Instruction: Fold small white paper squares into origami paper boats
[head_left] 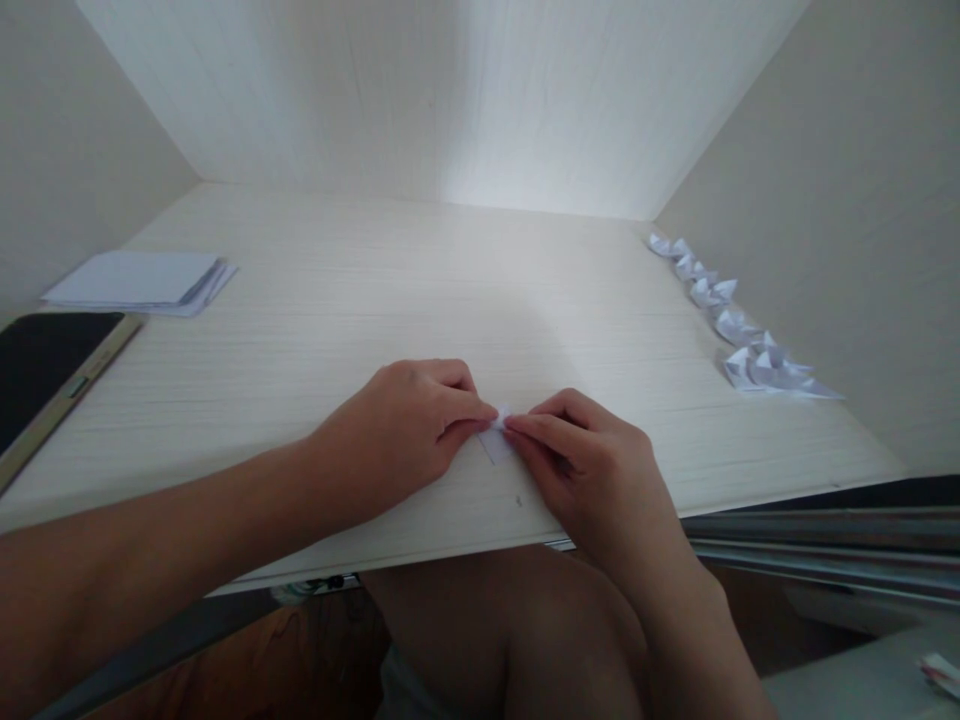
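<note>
A small folded piece of white paper [496,446] is held just over the table near its front edge. My left hand [424,415] pinches its left side between thumb and forefinger. From the right, my right hand [589,445] pinches the same paper, fingertips almost meeting those of the left. One flap of the paper points down toward me; the rest is partly hidden behind the fingers. At the right side of the table stands a row of several small folded paper boats [739,325].
A stack of white paper sheets [139,278] lies at the far left. In front of it is a dark-screened phone [45,370] with a gold edge. Pale panels [420,100] enclose the pale wood table [360,290] at the back and both sides. My legs are below the front edge.
</note>
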